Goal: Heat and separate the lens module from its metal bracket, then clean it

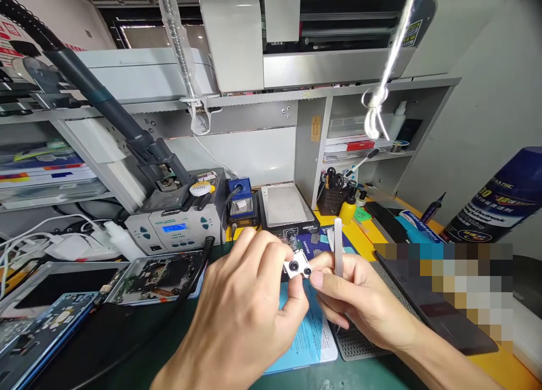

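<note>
Between the thumb and fingers of my left hand (248, 299) is a small phone camera module (298, 260), a pale plate with two dark round lenses turned toward me. My right hand (364, 299) meets it from the other side, thumb and index finger pinched at its right edge. Upright out of the right hand stands a flat silver strip with a rounded end, seemingly the back of a pair of tweezers (337, 237); its lower part is hidden by the fingers. Under both hands lies a light blue sheet (302, 333) on a green mat (339, 377).
A hot-air station (175, 232) sits behind at left, near a blue-topped device (240, 192). Opened tablets and boards (158, 277) lie at left, crossed by a black hose (173, 305). At right are a perforated grey plate (359, 347), a dark slab (440, 305) and a spray can (495, 204).
</note>
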A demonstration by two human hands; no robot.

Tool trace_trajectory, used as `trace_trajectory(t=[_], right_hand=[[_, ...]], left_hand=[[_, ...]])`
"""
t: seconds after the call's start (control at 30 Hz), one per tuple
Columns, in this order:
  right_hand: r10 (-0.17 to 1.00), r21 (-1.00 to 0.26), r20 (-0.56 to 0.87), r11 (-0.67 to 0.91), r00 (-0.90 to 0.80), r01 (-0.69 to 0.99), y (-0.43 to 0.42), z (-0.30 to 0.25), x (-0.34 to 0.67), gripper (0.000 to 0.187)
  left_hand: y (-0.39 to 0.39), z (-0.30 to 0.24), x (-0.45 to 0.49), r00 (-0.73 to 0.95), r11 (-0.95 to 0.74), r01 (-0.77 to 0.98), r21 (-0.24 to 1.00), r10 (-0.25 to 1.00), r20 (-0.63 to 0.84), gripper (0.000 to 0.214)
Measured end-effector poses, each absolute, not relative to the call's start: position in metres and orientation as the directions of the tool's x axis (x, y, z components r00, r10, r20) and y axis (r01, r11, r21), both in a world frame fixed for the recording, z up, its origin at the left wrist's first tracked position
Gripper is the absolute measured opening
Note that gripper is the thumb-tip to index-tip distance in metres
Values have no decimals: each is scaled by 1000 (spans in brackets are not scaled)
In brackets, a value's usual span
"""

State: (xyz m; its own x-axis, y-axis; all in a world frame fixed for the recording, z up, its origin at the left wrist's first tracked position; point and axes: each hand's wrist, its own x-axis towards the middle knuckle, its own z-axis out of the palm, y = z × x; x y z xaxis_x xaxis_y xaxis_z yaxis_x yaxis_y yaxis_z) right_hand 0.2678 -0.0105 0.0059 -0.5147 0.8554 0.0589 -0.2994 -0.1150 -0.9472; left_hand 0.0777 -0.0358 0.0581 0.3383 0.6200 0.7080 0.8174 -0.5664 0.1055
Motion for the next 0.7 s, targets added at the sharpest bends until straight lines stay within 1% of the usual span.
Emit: trace_trajectory(t=[0.17,0.33,0.43,0.7], right_hand=[[853,-942,42,-140,-521,-306,-10,7,267,20],[864,-951,63,-100,-500,-292,-11,7,268,21],[870,-958,75,-72,-488,-276,-12,6,268,22],[874,-962,76,-62,-479,-265,-12,6,268,22]], left_hand=[[-34,52,75,320,-616,770,168,600,733,13],[-33,48,71,328,-646,745,167,573,751,16],[-34,46,70,324,-647,740,181,580,748,20],[-33,44,70,318,-649,735,197,586,745,22]])
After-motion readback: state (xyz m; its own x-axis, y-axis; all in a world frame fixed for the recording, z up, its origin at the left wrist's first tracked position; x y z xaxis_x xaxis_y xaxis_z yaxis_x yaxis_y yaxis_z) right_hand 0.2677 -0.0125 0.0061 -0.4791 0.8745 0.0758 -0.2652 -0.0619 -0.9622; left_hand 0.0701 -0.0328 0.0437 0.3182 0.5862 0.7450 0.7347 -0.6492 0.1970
